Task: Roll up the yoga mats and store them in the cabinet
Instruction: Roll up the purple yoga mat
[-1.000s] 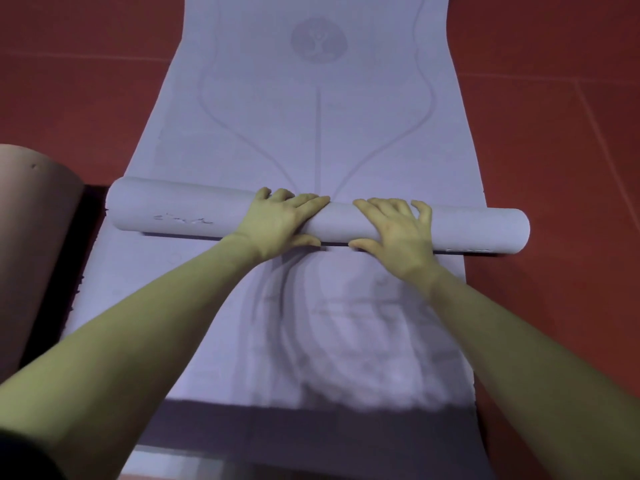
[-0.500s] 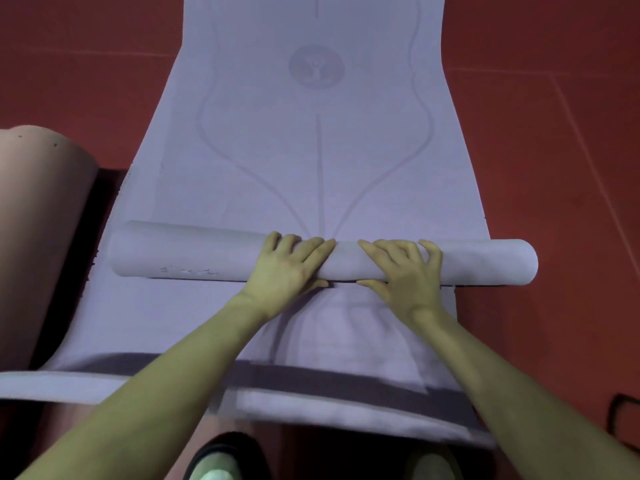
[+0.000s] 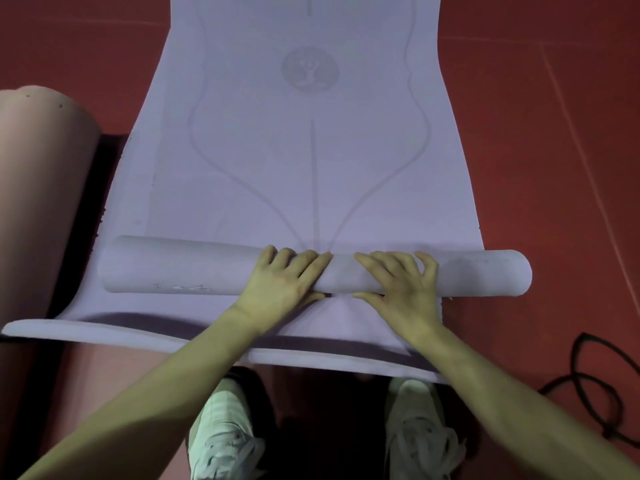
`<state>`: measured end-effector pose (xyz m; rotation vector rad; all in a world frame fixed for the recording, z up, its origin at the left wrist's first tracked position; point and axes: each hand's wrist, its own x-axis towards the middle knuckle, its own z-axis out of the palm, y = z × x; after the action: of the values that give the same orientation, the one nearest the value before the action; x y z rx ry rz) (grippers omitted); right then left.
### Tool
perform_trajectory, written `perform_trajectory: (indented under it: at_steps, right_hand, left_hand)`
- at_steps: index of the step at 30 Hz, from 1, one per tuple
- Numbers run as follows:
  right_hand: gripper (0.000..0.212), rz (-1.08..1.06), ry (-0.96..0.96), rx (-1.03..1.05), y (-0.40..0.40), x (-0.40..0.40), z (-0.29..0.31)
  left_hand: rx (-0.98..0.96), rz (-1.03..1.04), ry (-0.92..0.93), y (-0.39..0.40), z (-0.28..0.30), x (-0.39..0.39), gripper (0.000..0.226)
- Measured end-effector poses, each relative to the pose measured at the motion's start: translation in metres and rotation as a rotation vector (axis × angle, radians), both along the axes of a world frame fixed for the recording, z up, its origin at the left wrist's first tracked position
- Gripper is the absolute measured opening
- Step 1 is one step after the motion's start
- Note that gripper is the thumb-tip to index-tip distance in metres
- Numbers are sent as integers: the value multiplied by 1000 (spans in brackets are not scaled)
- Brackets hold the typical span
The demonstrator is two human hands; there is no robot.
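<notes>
A: Report the scene from left to right, using the rolled section (image 3: 194, 268) of the purple yoga mat (image 3: 311, 161) as the reference.

B: Far left of the rolled section, a pink rolled mat (image 3: 38, 188) lies on the red floor (image 3: 554, 168), its long axis running away from the viewer. A dark strip separates it from the purple yoga mat.

A: State the position of the rolled section.

B: It lies crosswise on the purple yoga mat, with flat mat both beyond it and on the near side. Its right end overhangs the mat's edge. The flat part beyond carries curved guide lines and a round emblem (image 3: 310, 69).

A: Left hand (image 3: 284, 282)?

B: It sits on top of the rolled section, just left of centre. The fingers curve over the crest and the thumb lies along the near side, so the hand grips the roll.

A: Right hand (image 3: 401, 285)?

B: It sits just right of centre, near the left hand with a short gap of roll between them. The fingers are bent and spread over the top, the thumb against the near side; it also grips the roll.

A: Items nearer than the rolled section?

B: The mat's near edge curls up off the floor. Below it are two light-coloured shoes (image 3: 221, 434). Lower right of the roll, a black cable (image 3: 585, 386) loops on the floor.
</notes>
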<state>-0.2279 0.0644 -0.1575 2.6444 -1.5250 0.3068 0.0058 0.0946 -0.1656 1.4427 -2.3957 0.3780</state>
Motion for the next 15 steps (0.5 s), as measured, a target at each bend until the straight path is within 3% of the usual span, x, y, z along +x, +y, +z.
perform_trajectory:
  at_steps: [6,10,15]
  right_hand:
    - [58,2,-32,129,2,0,10]
    - [69,-4,71,375,-9,5,22]
    - [60,57,-69,302,-9,9,22]
  left_hand:
    - [81,-48,45,8,4,1,54]
    - [192,-83,51,-6,-1,7,60]
    - [307,-85,84,-23,0,15,75]
